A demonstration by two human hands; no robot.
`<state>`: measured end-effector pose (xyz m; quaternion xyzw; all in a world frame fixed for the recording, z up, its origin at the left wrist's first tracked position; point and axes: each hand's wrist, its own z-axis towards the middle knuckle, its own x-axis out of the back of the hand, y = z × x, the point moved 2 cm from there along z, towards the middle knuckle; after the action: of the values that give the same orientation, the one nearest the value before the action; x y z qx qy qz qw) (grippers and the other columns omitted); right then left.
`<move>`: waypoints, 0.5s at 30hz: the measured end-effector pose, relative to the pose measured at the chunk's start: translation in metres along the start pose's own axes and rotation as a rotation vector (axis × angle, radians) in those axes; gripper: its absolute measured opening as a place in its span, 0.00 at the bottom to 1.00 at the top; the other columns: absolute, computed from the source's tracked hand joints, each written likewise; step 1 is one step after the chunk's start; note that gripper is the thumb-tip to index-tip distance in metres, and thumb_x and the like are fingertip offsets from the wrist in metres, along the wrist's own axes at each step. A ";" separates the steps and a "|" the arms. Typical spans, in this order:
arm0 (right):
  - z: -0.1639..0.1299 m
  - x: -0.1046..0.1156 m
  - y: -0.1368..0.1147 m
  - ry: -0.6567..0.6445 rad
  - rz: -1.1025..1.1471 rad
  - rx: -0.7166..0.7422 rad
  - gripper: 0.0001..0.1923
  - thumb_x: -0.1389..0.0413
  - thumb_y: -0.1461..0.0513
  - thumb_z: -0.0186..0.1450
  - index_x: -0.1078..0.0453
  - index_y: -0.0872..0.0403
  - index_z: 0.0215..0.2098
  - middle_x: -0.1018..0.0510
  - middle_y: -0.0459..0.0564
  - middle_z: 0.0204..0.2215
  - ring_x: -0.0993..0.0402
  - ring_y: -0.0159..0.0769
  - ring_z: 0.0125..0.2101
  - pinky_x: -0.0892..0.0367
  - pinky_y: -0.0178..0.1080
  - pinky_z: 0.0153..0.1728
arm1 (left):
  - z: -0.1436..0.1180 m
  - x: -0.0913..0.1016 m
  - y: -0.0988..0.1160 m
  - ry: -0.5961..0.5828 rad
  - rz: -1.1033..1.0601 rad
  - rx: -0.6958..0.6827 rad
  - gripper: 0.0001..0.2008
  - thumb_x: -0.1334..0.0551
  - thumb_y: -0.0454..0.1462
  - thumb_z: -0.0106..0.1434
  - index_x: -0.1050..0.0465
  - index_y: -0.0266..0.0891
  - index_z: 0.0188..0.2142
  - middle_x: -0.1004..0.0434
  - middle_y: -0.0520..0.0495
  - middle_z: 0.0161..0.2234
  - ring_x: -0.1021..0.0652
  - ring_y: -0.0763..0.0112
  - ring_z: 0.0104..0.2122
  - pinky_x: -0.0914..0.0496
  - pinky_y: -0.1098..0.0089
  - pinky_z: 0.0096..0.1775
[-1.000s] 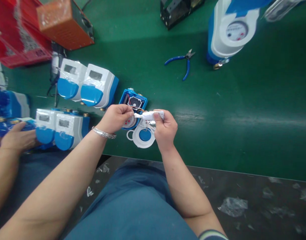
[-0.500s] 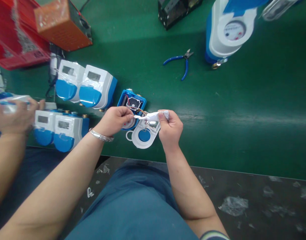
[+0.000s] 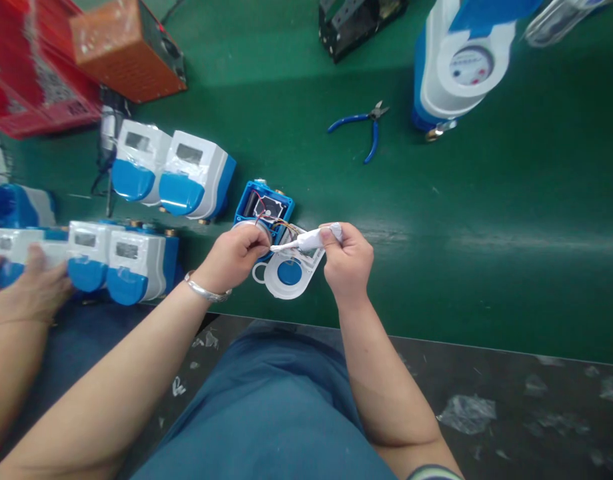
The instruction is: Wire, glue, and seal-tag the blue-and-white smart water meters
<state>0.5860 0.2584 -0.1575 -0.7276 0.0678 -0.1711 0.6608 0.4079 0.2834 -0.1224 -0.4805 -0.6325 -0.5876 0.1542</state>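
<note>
My right hand [image 3: 349, 261] is closed around a crumpled white squeeze tube [image 3: 313, 240], whose narrow nozzle points left. My left hand [image 3: 239, 255] pinches with thumb and fingers right at the nozzle's tip; whatever lies between them is hidden. Beneath the hands is an opened water meter: its blue housing [image 3: 256, 193] shows a dark compartment with red and other coloured wires. Those wires run to the white cover [image 3: 287, 283], which lies beside the housing with a round blue part in its ring. Part of the housing is covered by my left hand.
Assembled blue-and-white meters [image 3: 196, 167] stand to the left, where a co-worker's hand [image 3: 31, 293] touches another. Blue-handled cutters [image 3: 371, 120] lie ahead, near a black metal block [image 3: 343, 30]. A larger meter [image 3: 443, 80] stands at upper right. An orange box [image 3: 129, 53] and red bin [image 3: 41, 100] sit upper left.
The tube and my right hand have shifted slightly right and down. My left hand has turned a little, still at the tip. The co-worker's hand has lowered a meter beside the row.
</note>
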 end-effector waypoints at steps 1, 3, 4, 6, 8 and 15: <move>0.000 0.001 -0.001 -0.009 -0.012 0.000 0.06 0.48 0.60 0.57 0.31 0.54 0.25 0.28 0.41 0.19 0.33 0.28 0.22 0.39 0.30 0.24 | -0.001 0.000 0.001 0.009 0.023 -0.021 0.04 0.47 0.33 0.55 0.36 0.37 0.25 0.32 0.49 0.27 0.31 0.73 0.30 0.36 0.71 0.35; -0.001 0.001 -0.003 -0.026 -0.028 0.002 0.07 0.48 0.60 0.58 0.31 0.54 0.25 0.28 0.41 0.19 0.33 0.28 0.21 0.39 0.30 0.23 | -0.001 0.000 0.002 0.024 0.052 -0.052 0.05 0.47 0.32 0.55 0.36 0.37 0.25 0.32 0.49 0.27 0.31 0.73 0.30 0.37 0.71 0.35; -0.002 0.000 -0.004 -0.027 -0.029 0.006 0.07 0.48 0.60 0.58 0.31 0.54 0.26 0.28 0.41 0.19 0.33 0.28 0.21 0.39 0.30 0.24 | -0.001 0.000 0.003 0.031 0.059 -0.062 0.05 0.47 0.32 0.55 0.36 0.37 0.25 0.32 0.49 0.27 0.31 0.72 0.30 0.37 0.71 0.35; -0.003 -0.003 -0.007 -0.024 -0.016 0.022 0.07 0.48 0.60 0.58 0.31 0.53 0.26 0.28 0.41 0.20 0.32 0.28 0.22 0.38 0.30 0.24 | -0.002 0.000 0.004 0.043 0.067 -0.066 0.05 0.47 0.32 0.55 0.36 0.37 0.25 0.31 0.49 0.27 0.31 0.72 0.29 0.37 0.71 0.35; -0.005 -0.006 -0.009 -0.031 0.004 0.039 0.07 0.48 0.60 0.58 0.31 0.53 0.27 0.27 0.41 0.21 0.32 0.28 0.23 0.38 0.31 0.25 | -0.002 0.000 0.004 0.053 0.069 -0.061 0.05 0.47 0.33 0.55 0.35 0.37 0.24 0.31 0.49 0.27 0.31 0.72 0.29 0.36 0.71 0.35; -0.003 -0.002 -0.006 0.002 -0.022 0.045 0.06 0.47 0.61 0.58 0.30 0.54 0.27 0.27 0.41 0.21 0.32 0.27 0.23 0.38 0.30 0.25 | -0.001 -0.002 0.001 0.055 0.035 -0.057 0.05 0.46 0.32 0.56 0.35 0.37 0.25 0.31 0.49 0.27 0.31 0.73 0.30 0.36 0.71 0.35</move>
<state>0.5827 0.2571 -0.1513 -0.7131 0.0563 -0.1806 0.6751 0.4088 0.2815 -0.1228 -0.4793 -0.6026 -0.6155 0.1682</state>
